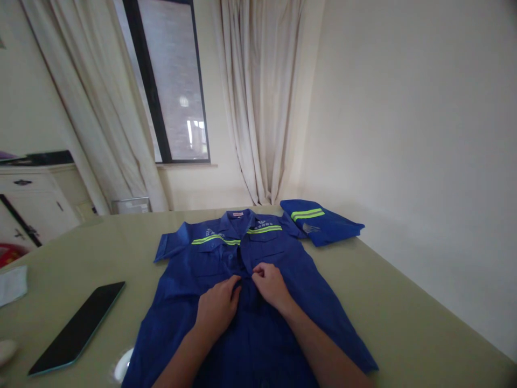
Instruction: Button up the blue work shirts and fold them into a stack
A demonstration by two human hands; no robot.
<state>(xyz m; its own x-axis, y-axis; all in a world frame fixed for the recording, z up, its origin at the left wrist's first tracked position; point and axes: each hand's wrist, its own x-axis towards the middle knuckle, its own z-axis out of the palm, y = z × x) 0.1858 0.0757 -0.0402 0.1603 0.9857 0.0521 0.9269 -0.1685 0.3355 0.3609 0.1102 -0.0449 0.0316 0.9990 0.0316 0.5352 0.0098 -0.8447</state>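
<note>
A blue short-sleeved work shirt (294, 275) lies spread on the table with its collar at the far side. Yellow-green reflective stripes cross its chest, and white lettering sits above them. The front is parted near the collar and comes together around my hands. My left hand (220, 302) is closed on the front edge at mid-chest, fingertips pinching the cloth. Just to its right, my right hand (270, 283) pinches the opposite front edge between thumb and fingers. Whether a button is between the fingertips cannot be made out.
A folded blue garment (323, 221) with a reflective stripe lies by the shirt's right sleeve, near the wall. On the left of the table (133, 242) are a black tablet (81, 323), a white paper (13, 284) and a round white object (123, 365). Curtains (262, 97) hang behind.
</note>
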